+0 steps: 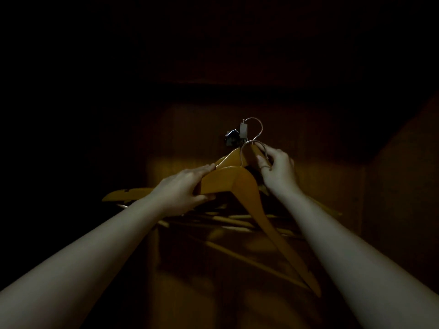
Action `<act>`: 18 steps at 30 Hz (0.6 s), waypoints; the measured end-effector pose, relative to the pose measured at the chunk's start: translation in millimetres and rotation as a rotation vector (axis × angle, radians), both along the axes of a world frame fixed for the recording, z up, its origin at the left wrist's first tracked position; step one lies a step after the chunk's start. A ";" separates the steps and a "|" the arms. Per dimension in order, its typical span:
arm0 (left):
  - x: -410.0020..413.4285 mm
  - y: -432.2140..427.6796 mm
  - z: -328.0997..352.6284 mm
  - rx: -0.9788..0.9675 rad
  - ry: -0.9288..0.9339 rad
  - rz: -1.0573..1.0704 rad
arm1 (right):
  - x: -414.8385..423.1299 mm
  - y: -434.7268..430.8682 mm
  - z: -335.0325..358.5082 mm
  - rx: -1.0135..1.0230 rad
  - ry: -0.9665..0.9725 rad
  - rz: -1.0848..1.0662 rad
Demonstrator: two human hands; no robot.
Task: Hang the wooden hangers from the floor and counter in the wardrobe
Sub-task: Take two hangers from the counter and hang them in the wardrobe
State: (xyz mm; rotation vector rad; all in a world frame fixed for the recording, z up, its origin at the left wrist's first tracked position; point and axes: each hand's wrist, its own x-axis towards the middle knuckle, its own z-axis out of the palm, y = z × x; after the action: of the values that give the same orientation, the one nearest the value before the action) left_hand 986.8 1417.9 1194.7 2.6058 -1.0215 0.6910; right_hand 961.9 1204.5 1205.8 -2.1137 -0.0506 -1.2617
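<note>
My two bare forearms reach into a dim wardrobe. My left hand [187, 186] grips the shoulder of the nearest wooden hanger [240, 186] to steady it. My right hand [278, 172] pinches its metal hook [251, 148], probably to aim it. Behind, other hangers [133, 194] already fan out below a small metal fitting [231, 136] on the wardrobe's back panel [190, 129].

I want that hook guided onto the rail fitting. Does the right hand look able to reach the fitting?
Probably yes: the right hand pinches a metal hook just below the rail fitting, with nothing between.
</note>
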 end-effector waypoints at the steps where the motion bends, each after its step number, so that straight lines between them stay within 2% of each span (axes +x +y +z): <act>1: 4.4 -0.5 -0.9 -0.012 0.005 0.004 | 3.8 2.0 1.3 0.000 0.018 -0.009; 4: 13.2 -1.6 -5.2 -0.043 0.011 0.013 | 10.5 6.4 1.9 -0.009 0.040 -0.041; 9: 25.4 3.6 -21.0 -0.041 0.072 0.058 | 15.5 13.3 -6.6 -0.169 0.062 -0.162; 18: 19.2 4.3 -33.4 -0.031 0.019 0.074 | 3.9 29.5 -17.3 -0.137 0.103 -0.277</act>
State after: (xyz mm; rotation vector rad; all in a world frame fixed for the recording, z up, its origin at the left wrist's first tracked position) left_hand 1006.0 1422.2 1161.3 2.6304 -0.9053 0.6915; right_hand 965.8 1234.0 1188.5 -2.3625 0.2135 -1.3360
